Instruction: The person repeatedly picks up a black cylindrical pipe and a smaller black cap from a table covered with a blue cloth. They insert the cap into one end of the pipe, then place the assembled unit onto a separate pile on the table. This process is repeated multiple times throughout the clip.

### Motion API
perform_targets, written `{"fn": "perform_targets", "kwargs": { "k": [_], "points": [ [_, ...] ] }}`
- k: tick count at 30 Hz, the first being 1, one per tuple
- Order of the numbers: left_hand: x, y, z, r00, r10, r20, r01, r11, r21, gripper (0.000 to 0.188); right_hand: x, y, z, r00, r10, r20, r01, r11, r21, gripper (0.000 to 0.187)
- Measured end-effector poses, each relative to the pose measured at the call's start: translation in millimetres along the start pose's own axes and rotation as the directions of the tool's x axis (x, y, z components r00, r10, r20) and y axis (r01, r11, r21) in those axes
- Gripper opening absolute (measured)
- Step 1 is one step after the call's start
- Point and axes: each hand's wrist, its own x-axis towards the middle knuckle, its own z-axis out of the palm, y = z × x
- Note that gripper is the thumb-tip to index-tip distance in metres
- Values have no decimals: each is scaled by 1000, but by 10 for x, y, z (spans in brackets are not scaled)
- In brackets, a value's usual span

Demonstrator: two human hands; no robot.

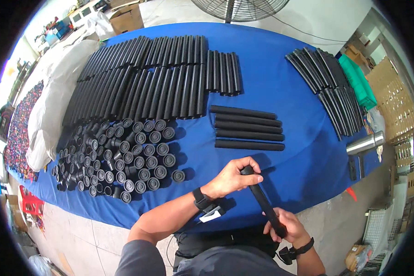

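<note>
A black tube [263,200] slants in front of me, its upper end to the left and its lower end near my body. My left hand [234,176] is closed around the upper end, thumb and fingers at the tip. Lower down, my right hand [286,225] grips the other end, its fingers wrapped round it. Whether a cap sits on the upper end is hard to tell under my fingers. Several separate black tubes [249,131] lie side by side on the blue cloth just beyond my hands. To the left, many round black caps [144,174] with ringed faces are heaped.
Rows of black tubes [161,92] cover the far left of the blue-covered table [262,55]. More black tubes [329,92] lie at the right beside a green bin [358,83] and a metal cylinder [365,143]. White sheeting [55,101] drapes the left edge. A fan [230,9] stands beyond.
</note>
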Motion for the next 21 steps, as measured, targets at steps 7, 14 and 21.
{"fn": "perform_targets", "kwargs": {
  "k": [7,14,21],
  "points": [
    [26,-51,-8,1000,24,19,-25,998,57,22,38,0,115,982,-67,-174,13,955,-297,35],
    [-5,-61,-33,998,61,11,-60,997,-58,25,8,-123,165,986,46,-157,-67,988,-136,43],
    [-11,115,-39,993,-84,86,56,958,281,30,-82,-104,72,916,-213,-341,7,857,-516,21]
  ]
}}
